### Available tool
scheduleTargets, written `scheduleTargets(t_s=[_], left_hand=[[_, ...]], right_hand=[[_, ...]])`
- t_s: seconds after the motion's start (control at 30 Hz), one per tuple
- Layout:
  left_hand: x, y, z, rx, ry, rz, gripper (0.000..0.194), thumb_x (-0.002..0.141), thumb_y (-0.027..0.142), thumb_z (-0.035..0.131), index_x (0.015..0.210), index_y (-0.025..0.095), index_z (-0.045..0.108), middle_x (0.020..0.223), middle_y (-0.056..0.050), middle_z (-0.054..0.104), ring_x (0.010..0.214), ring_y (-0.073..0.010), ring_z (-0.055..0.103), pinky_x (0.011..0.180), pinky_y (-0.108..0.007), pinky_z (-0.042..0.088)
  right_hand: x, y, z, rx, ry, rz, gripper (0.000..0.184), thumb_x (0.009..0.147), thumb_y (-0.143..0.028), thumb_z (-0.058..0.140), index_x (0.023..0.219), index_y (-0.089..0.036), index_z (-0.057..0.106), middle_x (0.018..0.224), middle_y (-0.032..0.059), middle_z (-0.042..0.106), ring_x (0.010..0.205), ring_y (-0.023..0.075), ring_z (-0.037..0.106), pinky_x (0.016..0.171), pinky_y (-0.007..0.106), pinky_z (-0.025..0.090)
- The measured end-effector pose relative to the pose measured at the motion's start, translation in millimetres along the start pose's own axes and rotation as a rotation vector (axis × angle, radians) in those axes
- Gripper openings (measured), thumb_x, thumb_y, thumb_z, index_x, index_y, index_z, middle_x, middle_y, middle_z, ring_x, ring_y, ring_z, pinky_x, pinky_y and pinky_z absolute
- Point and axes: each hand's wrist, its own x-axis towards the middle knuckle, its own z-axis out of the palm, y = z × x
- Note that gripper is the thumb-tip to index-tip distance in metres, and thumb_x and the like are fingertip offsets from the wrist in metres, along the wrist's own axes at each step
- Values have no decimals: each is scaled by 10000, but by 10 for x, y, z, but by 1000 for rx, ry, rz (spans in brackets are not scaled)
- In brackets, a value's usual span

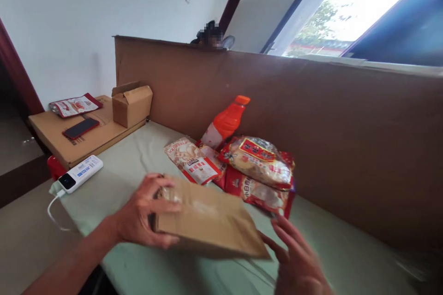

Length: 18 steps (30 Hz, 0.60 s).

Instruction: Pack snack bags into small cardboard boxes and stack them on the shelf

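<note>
A brown paper bag (211, 219) lies on its side above the green-covered table, with its base toward the left. My left hand (148, 214) grips that end, thumb below and fingers across the top. Close to the bag's right end is my right hand (294, 253), its fingers stretched out and apart; one finger is at or just behind the bag's edge, and whether it touches I cannot tell. Beyond the bag lie a white-and-red snack pouch (190, 159), a clear-fronted red snack bag (259, 159) and another red food packet (259, 191) under it. An orange drink bottle (226, 122) leans behind them.
A tall cardboard panel (311, 133) runs along the table's far side. At left, a flat carton (100, 143) bears a small cardboard box (133, 103), a phone (81, 127) and a pouch (76, 104). A white power bank (81, 173) with a cable sits nearby. A person's head shows behind the panel.
</note>
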Motion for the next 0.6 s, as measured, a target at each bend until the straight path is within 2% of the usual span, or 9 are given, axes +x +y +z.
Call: scheduleTargets(t_s=[0.07,0.17,0.23,0.3,0.4,0.5,0.6], left_hand=[[-4,-59,-421,147,124,-44,377,746,346,781,1107,254,725,1349,-121,536,1302,-316,480,1094,-541,439],[-37,-256,-1099,397,350,-172,268,808,330,742,1069,270,730,1359,-87,534,1290,-300,520,1105,-525,437],[-61,-474,-1472,573,499,-251,267,798,393,756,1033,266,737,1336,-70,559,1267,-296,540,1133,-527,412],[-75,-750,-1722,708,631,-314,307,777,449,759,998,236,739,1321,-72,575,1249,-296,549,1147,-523,395],[-77,-1184,-1872,774,724,-380,349,752,446,750,971,175,727,1312,-114,572,1255,-321,542,1147,-530,384],[-63,-1510,-1878,754,669,-444,312,771,402,708,977,167,714,1283,-137,578,1237,-316,563,1142,-507,391],[-21,-1694,-1886,736,599,-499,310,780,389,688,1020,193,704,1314,-124,563,1280,-299,541,1155,-473,386]], right_hand=[[85,119,259,47,62,28,449,1044,-410,352,1372,-222,595,1543,149,453,1336,389,516,913,568,561],[25,312,602,38,-25,53,388,1038,-395,417,1225,-191,688,1419,162,582,1201,331,635,769,435,629],[-99,408,761,-19,-148,19,352,1029,-397,462,1179,-204,715,1355,144,638,1165,294,668,795,414,640],[-220,458,854,-110,-267,-37,321,1014,-384,508,1196,-221,716,1358,131,643,1202,280,656,895,440,622],[-310,465,898,-200,-358,-104,306,1003,-364,533,1216,-235,712,1393,124,622,1233,277,641,952,456,597],[-309,449,907,-222,-355,-109,305,1012,-364,510,1185,-233,725,1372,120,639,1203,272,661,931,436,608],[-296,439,927,-231,-305,-99,328,1019,-393,487,1138,-223,741,1334,120,665,1170,267,681,907,420,620]])
